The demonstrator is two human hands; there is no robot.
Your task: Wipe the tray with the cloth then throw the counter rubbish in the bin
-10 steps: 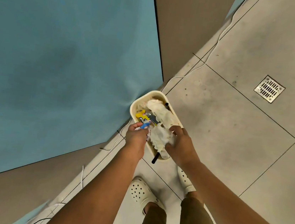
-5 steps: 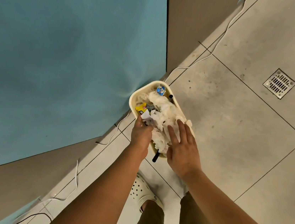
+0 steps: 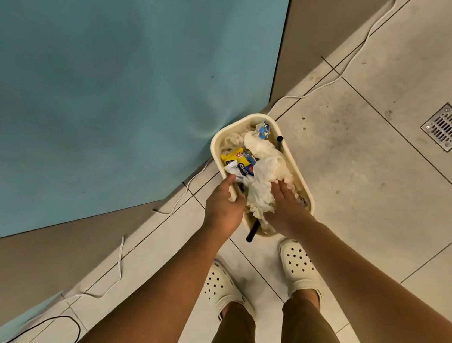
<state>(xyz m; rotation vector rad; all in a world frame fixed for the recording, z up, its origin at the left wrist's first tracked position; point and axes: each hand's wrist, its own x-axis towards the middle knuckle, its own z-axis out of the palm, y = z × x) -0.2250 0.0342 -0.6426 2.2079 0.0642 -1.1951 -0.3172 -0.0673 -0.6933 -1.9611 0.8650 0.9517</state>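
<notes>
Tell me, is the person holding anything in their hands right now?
Nothing is clearly held. The right hand lies flat and open on the white crumpled paper in the bin. The left hand is open at the bin's near edge, gripping nothing.

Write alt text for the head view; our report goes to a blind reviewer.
Seen from above, a person's left hand and right hand reach into a cream bin on the tiled floor, full of white tissues and wrappers. White clogs show below.

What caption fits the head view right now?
Both hands, left hand and right hand, press crumpled tissues and wrappers into a cream bin on the tiled floor.
</notes>
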